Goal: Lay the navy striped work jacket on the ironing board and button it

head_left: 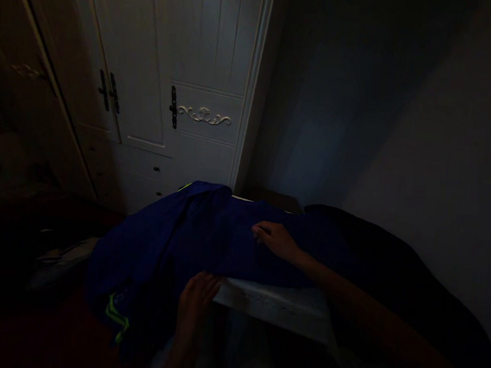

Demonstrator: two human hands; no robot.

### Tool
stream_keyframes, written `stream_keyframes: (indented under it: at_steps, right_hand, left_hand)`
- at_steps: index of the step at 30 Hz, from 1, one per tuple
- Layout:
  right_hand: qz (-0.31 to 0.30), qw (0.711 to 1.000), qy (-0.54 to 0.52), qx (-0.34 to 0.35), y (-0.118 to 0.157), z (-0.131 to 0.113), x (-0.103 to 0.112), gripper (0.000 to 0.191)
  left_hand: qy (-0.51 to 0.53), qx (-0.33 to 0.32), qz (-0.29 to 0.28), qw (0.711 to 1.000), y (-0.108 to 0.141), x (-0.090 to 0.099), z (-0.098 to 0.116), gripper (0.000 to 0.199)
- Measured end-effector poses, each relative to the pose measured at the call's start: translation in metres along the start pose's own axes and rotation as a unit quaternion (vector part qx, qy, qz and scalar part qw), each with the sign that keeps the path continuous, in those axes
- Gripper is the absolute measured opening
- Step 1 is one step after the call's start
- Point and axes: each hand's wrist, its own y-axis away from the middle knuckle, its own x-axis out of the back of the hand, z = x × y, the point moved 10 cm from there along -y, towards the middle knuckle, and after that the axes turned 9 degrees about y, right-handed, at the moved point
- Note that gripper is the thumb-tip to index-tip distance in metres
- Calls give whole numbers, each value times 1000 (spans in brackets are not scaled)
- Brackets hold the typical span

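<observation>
A dark blue garment (223, 234) with yellow-green trim lies spread over a light-coloured board or table (276, 311), its left part hanging down. My left hand (198, 295) rests at the garment's near edge, beside the board's front edge, fingers together and laid flat. Over the middle of the garment is my right hand (275, 239), its fingers curled in. Whether cloth is pinched in those fingers is too dark to make out.
Behind stands a white wardrobe (200, 156) with dark handles and carved trim. A plain wall (438, 168) rises on the right. Dark cloth (402, 274) drapes at the right. Striped fabric (65, 256) lies low on the left, near a reddish floor covering (53, 327).
</observation>
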Motion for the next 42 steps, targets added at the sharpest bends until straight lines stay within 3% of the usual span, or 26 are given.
stream_keyframes:
  at_steps: [2, 5, 8, 11, 15, 18, 21, 23, 26, 29, 32, 38, 42]
  right_hand:
    - [-50, 985, -152, -65, 30, -2, -18, 39]
    - [-105, 918, -338, -179, 78, 2, -54, 45]
    - [-152, 853, -439, -237, 113, -2, -83, 43]
    - [-166, 805, -500, -273, 132, -5, -101, 36]
    - [-136, 770, -548, -299, 134, 0, -109, 23]
    - [-62, 744, -591, -306, 129, 13, -102, 12]
    - [11, 695, -646, -315, 129, 31, -84, 7]
    - [78, 654, -681, -321, 134, 48, -61, 9]
    - [202, 615, -703, -295, 144, 79, -6, 16]
    - [247, 636, -682, -263, 153, 106, 49, 27]
    - [253, 671, -642, -274, 162, 137, 88, 44]
    - [142, 725, -597, -314, 155, 179, 117, 75]
    - [81, 782, -466, -405, 148, 200, 127, 80]
  left_hand:
    - [10, 74, 1, 997, 0, -12, -14, 17]
    - [-19, 179, -15, 984, 12, -37, -28, 11]
    - [-43, 234, -40, 970, 26, -60, -34, 7]
    - [-51, 240, -42, 969, 29, -74, -40, 7]
    - [-75, 191, -23, 978, 12, -85, -46, 15]
    - [-67, 133, 9, 989, -2, -94, -42, 21]
    - [-6, 93, 15, 996, -8, -113, -30, 20]
    - [35, 86, 19, 995, -9, -123, -22, 17]
    - [67, 93, 20, 993, -9, -130, -12, 15]
    - [69, 112, 14, 991, -9, -127, -11, 14]
    - [58, 127, 21, 990, -6, -116, -15, 17]
    - [17, 135, 43, 990, -1, -94, -22, 18]
    - [-11, 145, 22, 989, -1, -88, -26, 25]
